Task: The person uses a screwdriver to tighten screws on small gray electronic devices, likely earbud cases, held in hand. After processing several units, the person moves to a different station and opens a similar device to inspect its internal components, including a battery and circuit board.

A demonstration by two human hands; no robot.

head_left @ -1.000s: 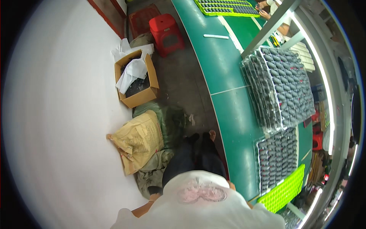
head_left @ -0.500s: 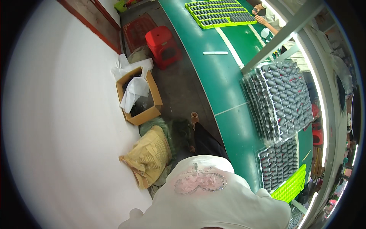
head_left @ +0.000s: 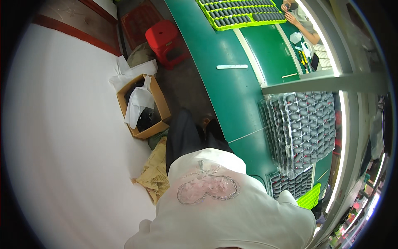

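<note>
Neither of my hands shows; only my white top (head_left: 207,216) and dark trousers (head_left: 182,133) are seen from above. On my right runs a long green table (head_left: 224,95). Closest to my right side is a tray of dark oval pieces (head_left: 286,184), partly covered by a tall stack of clear trays (head_left: 306,128) filled with similar grey pieces. A bright green tray (head_left: 310,197) lies beside them. Farther along the table, a lime tray (head_left: 244,12) holds rows of dark pieces, and a white strip (head_left: 232,67) lies nearer to me.
Left of the walkway stand an open cardboard box (head_left: 161,103) with white wrapping and black contents, a crumpled tan sack (head_left: 154,172) and a red stool (head_left: 163,39). A white wall (head_left: 74,124) bounds that side. A co-worker's hands (head_left: 292,16) are at the far right; a metal beam (head_left: 323,84) crosses above the table.
I have stepped forward along the table, and my view has turned slightly. The tray stack, box and stool now appear closer, and both trouser legs show. My hands stay out of sight.
</note>
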